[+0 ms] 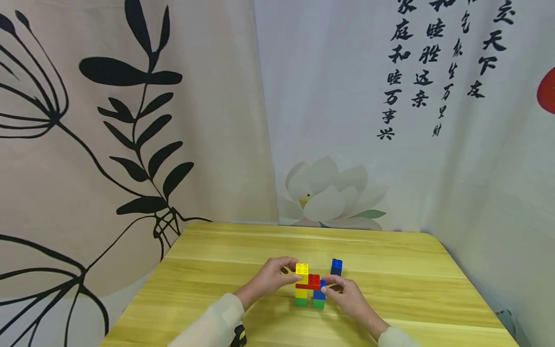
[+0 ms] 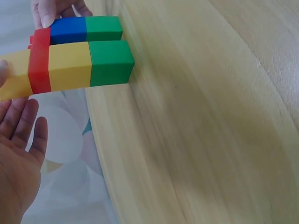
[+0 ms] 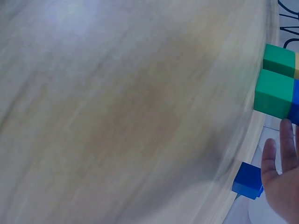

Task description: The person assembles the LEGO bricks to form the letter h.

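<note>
Toy building blocks form a small two-legged structure on the table. A red block [image 1: 309, 283] bridges the legs, one of a yellow block [image 2: 70, 64] on a green block [image 2: 111, 63], the other of a blue block [image 1: 318, 293] on another green block [image 1: 318, 303]. On the red block's left end sits an upper yellow block [image 1: 302, 272], which my left hand [image 1: 274, 275] pinches between thumb and fingers. My right hand [image 1: 348, 298] holds the blue block near the red block's right end with thumb and forefinger; its grip is partly hidden in the right wrist view.
A loose blue block [image 1: 336, 266] stands behind my right hand on the wooden table [image 1: 234, 246]. Behind the far table edge hangs a printed cloth [image 1: 225, 144]. A black and yellow object [image 1: 238, 336] shows by my left sleeve.
</note>
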Tool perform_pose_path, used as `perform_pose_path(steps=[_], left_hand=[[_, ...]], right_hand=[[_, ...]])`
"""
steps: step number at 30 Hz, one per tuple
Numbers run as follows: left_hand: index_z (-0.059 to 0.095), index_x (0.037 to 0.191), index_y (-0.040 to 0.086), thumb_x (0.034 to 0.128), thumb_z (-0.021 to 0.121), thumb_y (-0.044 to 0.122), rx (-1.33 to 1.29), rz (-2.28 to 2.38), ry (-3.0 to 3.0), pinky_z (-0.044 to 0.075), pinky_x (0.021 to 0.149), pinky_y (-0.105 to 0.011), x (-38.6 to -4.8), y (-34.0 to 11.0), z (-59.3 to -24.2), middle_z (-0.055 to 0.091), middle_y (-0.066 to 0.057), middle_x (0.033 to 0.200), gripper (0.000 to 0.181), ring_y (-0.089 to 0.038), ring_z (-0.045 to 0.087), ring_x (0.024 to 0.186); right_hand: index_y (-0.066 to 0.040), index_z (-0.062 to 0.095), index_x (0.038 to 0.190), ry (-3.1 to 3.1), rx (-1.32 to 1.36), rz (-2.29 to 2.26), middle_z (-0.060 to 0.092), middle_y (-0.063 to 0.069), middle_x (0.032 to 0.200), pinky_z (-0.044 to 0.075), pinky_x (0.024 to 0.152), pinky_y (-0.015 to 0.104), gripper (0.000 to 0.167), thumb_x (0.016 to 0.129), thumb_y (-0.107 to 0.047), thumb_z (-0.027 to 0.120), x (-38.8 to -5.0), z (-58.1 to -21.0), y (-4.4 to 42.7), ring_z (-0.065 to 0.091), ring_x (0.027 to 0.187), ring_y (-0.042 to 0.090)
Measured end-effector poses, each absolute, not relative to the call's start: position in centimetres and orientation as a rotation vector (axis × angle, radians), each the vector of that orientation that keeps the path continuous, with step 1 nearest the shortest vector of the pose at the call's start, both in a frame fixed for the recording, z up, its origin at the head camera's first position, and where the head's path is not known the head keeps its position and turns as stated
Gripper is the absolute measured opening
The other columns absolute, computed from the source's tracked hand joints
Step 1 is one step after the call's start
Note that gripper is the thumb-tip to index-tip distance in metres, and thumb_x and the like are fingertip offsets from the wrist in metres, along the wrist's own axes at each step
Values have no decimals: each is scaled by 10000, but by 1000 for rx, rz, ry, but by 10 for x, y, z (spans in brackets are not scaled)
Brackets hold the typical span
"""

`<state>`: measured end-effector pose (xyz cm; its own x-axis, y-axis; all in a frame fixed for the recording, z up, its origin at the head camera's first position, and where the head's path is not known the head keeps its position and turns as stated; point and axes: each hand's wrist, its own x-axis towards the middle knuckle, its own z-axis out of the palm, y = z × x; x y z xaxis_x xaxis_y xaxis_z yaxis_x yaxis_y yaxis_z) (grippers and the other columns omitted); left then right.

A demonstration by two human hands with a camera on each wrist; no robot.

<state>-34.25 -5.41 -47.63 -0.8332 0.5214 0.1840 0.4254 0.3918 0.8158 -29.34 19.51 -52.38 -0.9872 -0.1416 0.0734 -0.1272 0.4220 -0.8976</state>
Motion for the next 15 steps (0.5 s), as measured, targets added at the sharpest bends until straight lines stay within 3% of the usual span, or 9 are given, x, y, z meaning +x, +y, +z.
perform_pose_path(steps=[15], left_hand=[[721, 1125, 126, 892, 763, 254, 749, 1605, 2405, 530, 804, -290, -341, -55, -484, 668, 24, 980, 270, -229, 621, 934]], right_hand=[[-55, 639, 1204, 2625, -266, -1632, 670, 76, 1123, 545, 790, 381, 374, 950, -327, 683, -294, -521, 197, 624, 941, 204]])
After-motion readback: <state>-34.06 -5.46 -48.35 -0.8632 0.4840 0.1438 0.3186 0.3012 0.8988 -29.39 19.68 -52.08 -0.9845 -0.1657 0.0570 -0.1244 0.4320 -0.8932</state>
